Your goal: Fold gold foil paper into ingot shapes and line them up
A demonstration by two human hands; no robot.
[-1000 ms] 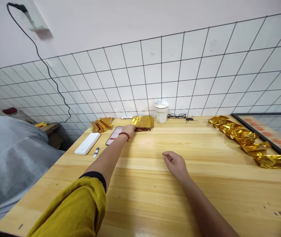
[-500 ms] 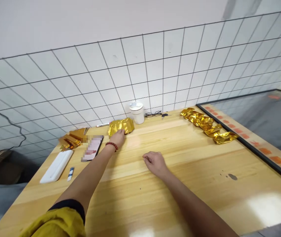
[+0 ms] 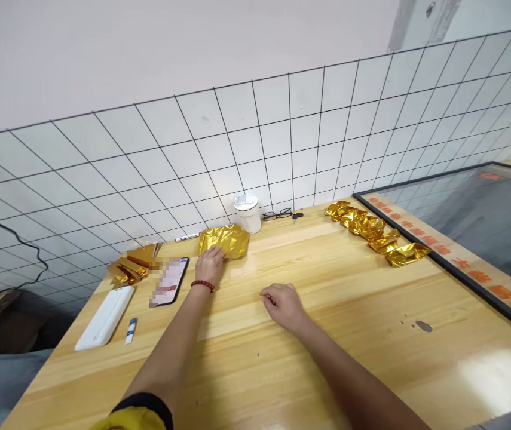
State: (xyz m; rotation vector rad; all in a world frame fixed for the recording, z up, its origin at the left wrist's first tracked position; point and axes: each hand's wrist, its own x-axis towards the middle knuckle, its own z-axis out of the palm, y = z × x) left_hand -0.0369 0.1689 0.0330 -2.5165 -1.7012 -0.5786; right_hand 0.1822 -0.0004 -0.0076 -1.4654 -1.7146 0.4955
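Observation:
My left hand (image 3: pixel 209 264) reaches across the wooden table (image 3: pixel 327 310) and grips the near edge of a crumpled gold foil sheet (image 3: pixel 225 240), which lies by the wall. A red bead bracelet sits on that wrist. My right hand (image 3: pixel 282 304) rests on the tabletop in the middle, fingers loosely curled, holding nothing I can see. A phone (image 3: pixel 170 280) lies just left of my left hand.
Folded gold foil pieces (image 3: pixel 133 263) are stacked at the left; a row of folded gold pieces (image 3: pixel 374 233) runs along the right. A white cup (image 3: pixel 247 212), glasses (image 3: pixel 277 214), a white case (image 3: pixel 104 309), a small tube (image 3: pixel 130 330) and a framed glass panel (image 3: pixel 470 239) are nearby.
The view has swung right and down. My left hand has drawn the gold foil sheet slightly towards me. My right hand has stayed in place.

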